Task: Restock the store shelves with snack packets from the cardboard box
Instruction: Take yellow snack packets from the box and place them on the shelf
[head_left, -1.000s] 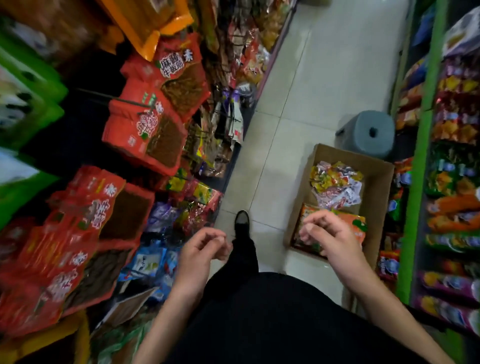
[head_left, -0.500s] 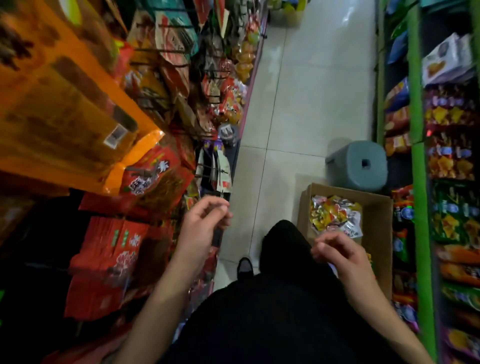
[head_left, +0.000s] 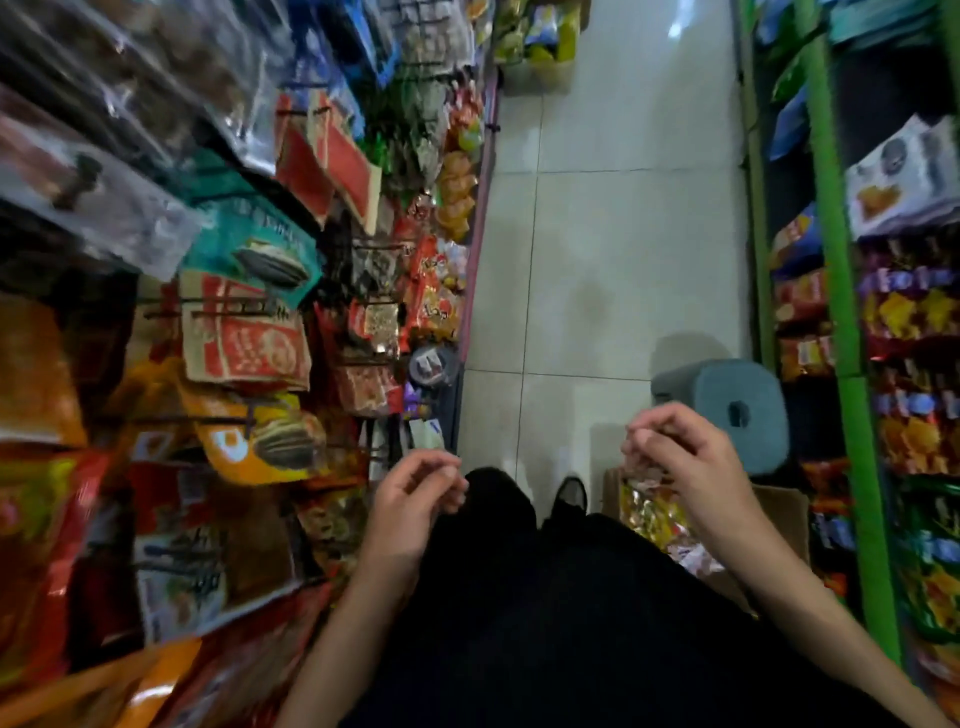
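The cardboard box (head_left: 780, 512) stands on the floor at the lower right, mostly hidden behind my right arm and dark clothing. Yellow and clear snack packets (head_left: 648, 514) show inside it. My right hand (head_left: 688, 467) hovers above the box's near-left part with its fingers loosely curled and nothing visible in them. My left hand (head_left: 415, 501) floats at waist height beside the left shelf (head_left: 244, 338), fingers also loosely curled and empty. Hanging packets in orange, red and teal fill that shelf.
A grey plastic stool (head_left: 727, 402) sits just beyond the box against the green-framed right shelf (head_left: 831, 260), which is packed with snacks. Pale floor tiles (head_left: 597, 260) run up the narrow aisle between both shelves. My shoe (head_left: 569, 496) points forward.
The view has tilted upward along the aisle, so the box slid toward the bottom and became mostly hidden. Both hands rose slightly and stayed empty.
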